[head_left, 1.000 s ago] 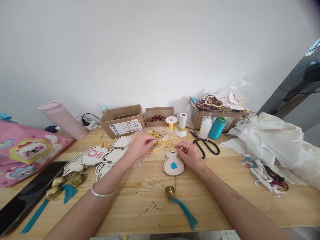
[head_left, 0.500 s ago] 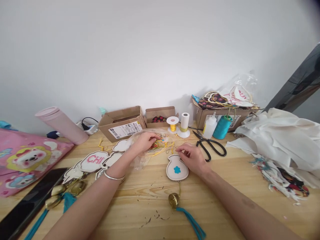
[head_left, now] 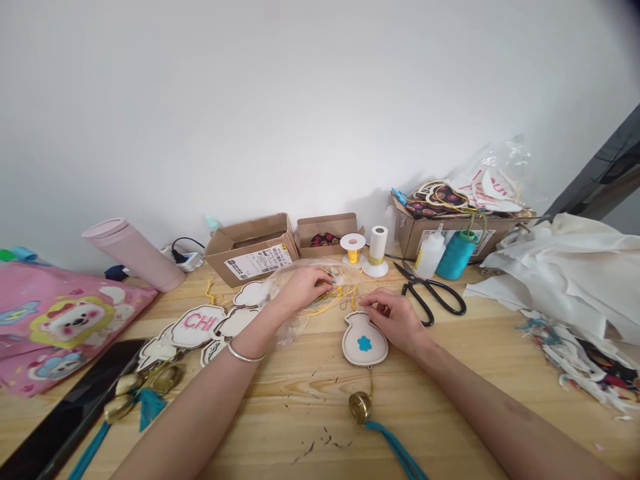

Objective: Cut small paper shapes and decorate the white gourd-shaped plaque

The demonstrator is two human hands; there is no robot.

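My left hand (head_left: 306, 288) reaches into a clear plastic bag (head_left: 293, 330), its fingertips closed among yellow cords (head_left: 345, 291). What they pinch, if anything, is too small to make out. My right hand (head_left: 397, 319) has its fingers curled together at the top edge of a cream pouch-shaped charm (head_left: 353, 340) with a blue flower in its middle. Whatever lies between those fingertips is hidden. Below the charm, on a short cord, hangs a brass bell (head_left: 360, 407) with a teal tassel (head_left: 395, 448), all lying flat on the wooden table (head_left: 280, 427).
Black scissors (head_left: 430, 293) lie right of my right hand, by a white glue bottle (head_left: 430, 255) and teal thread cone (head_left: 457, 255). Two spools and cardboard boxes (head_left: 250, 263) line the wall. More charms (head_left: 197, 327) sit left; white fabric (head_left: 570, 280) is heaped right.
The whole view has shifted slightly, so things appear a little further right. My left fingers have moved slightly among the cords; my right hand stays at the charm's top.
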